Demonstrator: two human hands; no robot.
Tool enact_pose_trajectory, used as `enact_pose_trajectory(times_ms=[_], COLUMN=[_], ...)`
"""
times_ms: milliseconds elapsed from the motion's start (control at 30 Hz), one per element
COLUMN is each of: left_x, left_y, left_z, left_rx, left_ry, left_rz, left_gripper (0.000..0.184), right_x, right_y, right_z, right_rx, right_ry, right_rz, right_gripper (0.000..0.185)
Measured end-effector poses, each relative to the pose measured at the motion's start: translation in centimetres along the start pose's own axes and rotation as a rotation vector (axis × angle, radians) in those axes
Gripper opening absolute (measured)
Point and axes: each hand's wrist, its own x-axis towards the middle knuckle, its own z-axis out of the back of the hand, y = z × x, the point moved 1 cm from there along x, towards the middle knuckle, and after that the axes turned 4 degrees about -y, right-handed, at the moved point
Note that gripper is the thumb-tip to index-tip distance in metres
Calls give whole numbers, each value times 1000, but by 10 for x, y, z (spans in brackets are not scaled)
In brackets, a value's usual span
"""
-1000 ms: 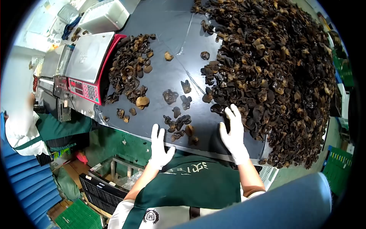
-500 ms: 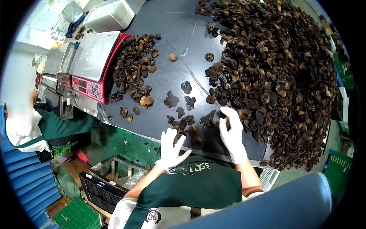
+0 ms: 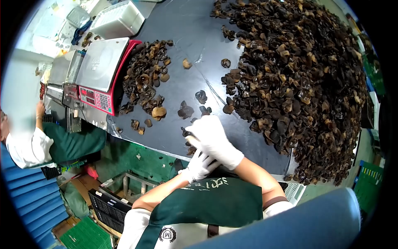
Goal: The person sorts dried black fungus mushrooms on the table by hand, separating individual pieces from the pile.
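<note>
My gloved right hand [image 3: 213, 139] reaches across to the left over the table's near edge, its fingers curled. A brownish piece of wood ear mushroom shows at its fingertips, though most of the grip is hidden. Just below, my gloved left hand [image 3: 198, 167] has its fingers stretched and partly covered by the right hand. Loose dark wood ear mushrooms lie around them, including one flat piece [image 3: 185, 110] and another [image 3: 201, 96] farther off. A large heap of wood ear mushrooms [image 3: 290, 83] covers the right side, and a smaller pile [image 3: 143, 79] lies at the left.
A red-sided scale [image 3: 103, 64] stands left of the small pile, with a white plastic tub [image 3: 118, 20] behind it. Black crates [image 3: 107, 209] sit on the floor below. At the far left another person [image 3: 62, 141] in a green apron works.
My right hand has swung left from beside the big heap and now overlaps my left hand. My left hand has shifted slightly right. The other person's arm has risen.
</note>
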Motion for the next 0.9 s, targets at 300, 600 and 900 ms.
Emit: enact_pose_trajectory(times_ms=[300, 600, 900], left_x=[-10, 55, 108], left_y=[4, 17, 127], left_z=[-19, -7, 45], left_rx=[-386, 270, 705], left_ry=[141, 182, 187], left_rz=[419, 0, 387], left_gripper=[41, 43, 41], right_x=[1, -151, -163], right_y=[9, -53, -36], right_z=[6, 132, 109], right_rx=[182, 256, 177], right_ry=[-245, 406, 203], right_rz=[56, -534, -461], right_gripper=[15, 33, 30])
